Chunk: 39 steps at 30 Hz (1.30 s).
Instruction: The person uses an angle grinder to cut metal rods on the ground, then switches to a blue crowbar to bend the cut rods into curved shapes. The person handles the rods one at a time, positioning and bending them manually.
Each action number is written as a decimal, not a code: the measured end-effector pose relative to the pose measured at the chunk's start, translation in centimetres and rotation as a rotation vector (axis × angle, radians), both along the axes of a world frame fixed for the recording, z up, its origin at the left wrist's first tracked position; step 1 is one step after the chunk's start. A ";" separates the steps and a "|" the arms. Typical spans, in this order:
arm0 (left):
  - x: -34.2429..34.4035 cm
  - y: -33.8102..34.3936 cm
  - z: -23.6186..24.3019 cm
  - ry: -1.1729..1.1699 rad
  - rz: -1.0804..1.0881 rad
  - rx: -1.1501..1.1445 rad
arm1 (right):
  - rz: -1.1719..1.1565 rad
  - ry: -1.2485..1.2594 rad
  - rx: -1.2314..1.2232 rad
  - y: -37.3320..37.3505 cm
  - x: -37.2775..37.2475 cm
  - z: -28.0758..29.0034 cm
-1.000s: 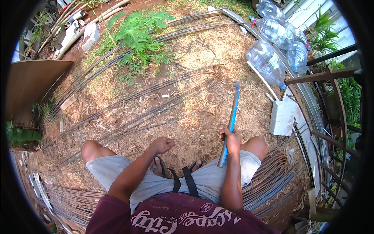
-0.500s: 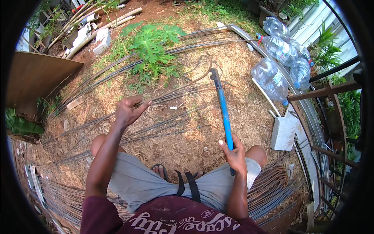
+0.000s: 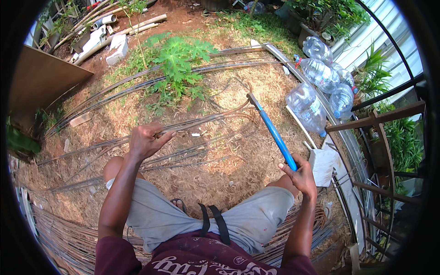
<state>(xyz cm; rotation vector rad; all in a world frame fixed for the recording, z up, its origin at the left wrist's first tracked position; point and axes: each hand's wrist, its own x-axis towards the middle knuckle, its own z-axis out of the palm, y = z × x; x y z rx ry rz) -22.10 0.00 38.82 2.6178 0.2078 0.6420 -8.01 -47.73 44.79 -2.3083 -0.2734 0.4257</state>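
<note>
Here the left hand (image 3: 145,140) grips a steel rod (image 3: 201,121) while the right hand (image 3: 300,176) clasps the blue-handled bending tool (image 3: 272,130), apparently mid-bend; levering comes next.

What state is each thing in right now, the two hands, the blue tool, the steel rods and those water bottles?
Left hand: closed around a steel rod, lifting it.
Right hand: gripping the blue-handled tool.
Blue-handled tool: raised, head hooked on the rod.
Water bottles: empty, lying on their sides.
</note>
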 end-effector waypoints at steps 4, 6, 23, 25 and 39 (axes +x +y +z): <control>-0.3 -0.4 -1.2 0.051 -0.025 0.056 | 0.040 0.050 -0.006 -1.4 1.0 -0.4; -0.3 -0.6 -1.7 0.068 -0.032 0.021 | 0.027 0.137 -0.001 -1.8 0.7 -1.1; -0.2 -1.6 -1.2 0.157 0.021 -0.138 | 0.042 0.932 0.583 -7.7 -5.5 -0.6; -0.4 -1.7 0.3 0.177 0.082 -0.128 | -0.002 0.943 0.608 -7.4 -7.0 1.2; -2.0 -2.7 7.8 0.073 0.383 -0.105 | -0.183 0.677 0.781 6.1 -18.2 1.3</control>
